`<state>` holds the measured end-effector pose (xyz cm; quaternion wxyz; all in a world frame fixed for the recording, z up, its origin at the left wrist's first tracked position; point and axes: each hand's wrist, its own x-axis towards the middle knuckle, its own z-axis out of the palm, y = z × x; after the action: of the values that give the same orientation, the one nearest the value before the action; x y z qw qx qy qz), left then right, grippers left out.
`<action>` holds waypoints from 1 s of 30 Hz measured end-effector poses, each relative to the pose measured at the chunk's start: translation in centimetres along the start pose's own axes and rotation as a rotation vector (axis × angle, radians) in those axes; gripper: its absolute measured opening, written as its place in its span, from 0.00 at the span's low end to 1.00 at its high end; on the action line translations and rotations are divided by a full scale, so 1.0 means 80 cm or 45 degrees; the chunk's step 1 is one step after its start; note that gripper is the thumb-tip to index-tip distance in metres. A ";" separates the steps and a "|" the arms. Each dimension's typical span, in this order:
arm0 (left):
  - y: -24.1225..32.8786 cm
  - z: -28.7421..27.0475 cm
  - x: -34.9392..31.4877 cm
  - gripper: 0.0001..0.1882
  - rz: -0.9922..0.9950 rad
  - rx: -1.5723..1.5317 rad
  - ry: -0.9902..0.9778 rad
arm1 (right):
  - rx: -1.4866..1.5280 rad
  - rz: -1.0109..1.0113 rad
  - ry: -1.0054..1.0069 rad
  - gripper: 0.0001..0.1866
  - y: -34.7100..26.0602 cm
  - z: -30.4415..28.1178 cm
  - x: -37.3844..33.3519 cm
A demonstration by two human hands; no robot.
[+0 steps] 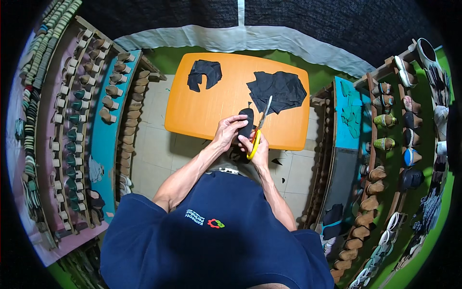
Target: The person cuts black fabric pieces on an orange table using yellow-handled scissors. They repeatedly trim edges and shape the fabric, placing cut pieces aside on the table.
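Observation:
My left hand [228,131] is closed on a black sole-shaped piece [246,124], held upright over the table's near edge. The right hand [260,151] grips a pair of scissors [265,111] by its yellow handles, blades pointing up and away, just right of the piece. Right-hand fingertips also come close to the lower end of the sole-shaped piece; whether they touch it I cannot tell. A small black scrap shows at the piece's top end. Beyond the scissors lies a pile of black sheet material [281,89].
An orange table [202,108] stands before me, with black curved cut pieces [204,73] at its far left. Shelves of brown shoe lasts [110,90] rise on the left; shelves with finished shoes [384,120] and more lasts [369,203] stand right. Black scraps [276,162] lie on the tiled floor.

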<state>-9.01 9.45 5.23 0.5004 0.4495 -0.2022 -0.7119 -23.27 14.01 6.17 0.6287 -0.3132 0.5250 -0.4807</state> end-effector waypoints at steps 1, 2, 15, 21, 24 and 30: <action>0.006 0.002 -0.002 0.17 0.009 0.011 -0.001 | 0.009 0.077 -0.017 0.16 -0.009 0.002 -0.005; 0.012 0.003 -0.002 0.17 0.017 0.023 -0.003 | 0.018 0.154 -0.034 0.16 -0.014 0.003 -0.009; 0.123 -0.029 0.019 0.29 -0.023 0.622 -0.301 | -0.493 0.169 -0.530 0.26 -0.004 -0.042 -0.033; 0.125 -0.023 0.017 0.32 -0.148 0.773 -0.410 | -0.462 0.251 -0.521 0.28 -0.012 -0.036 -0.036; 0.121 -0.019 0.019 0.31 -0.142 0.833 -0.406 | -0.440 0.275 -0.511 0.28 -0.005 -0.041 -0.033; 0.113 -0.017 0.021 0.31 -0.157 0.793 -0.409 | -0.468 0.312 -0.480 0.29 -0.014 -0.041 -0.035</action>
<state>-3.23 4.37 10.48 0.2573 0.4742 -0.4582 -0.7064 -26.67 16.60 7.35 0.7011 -0.4401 0.5112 -0.2312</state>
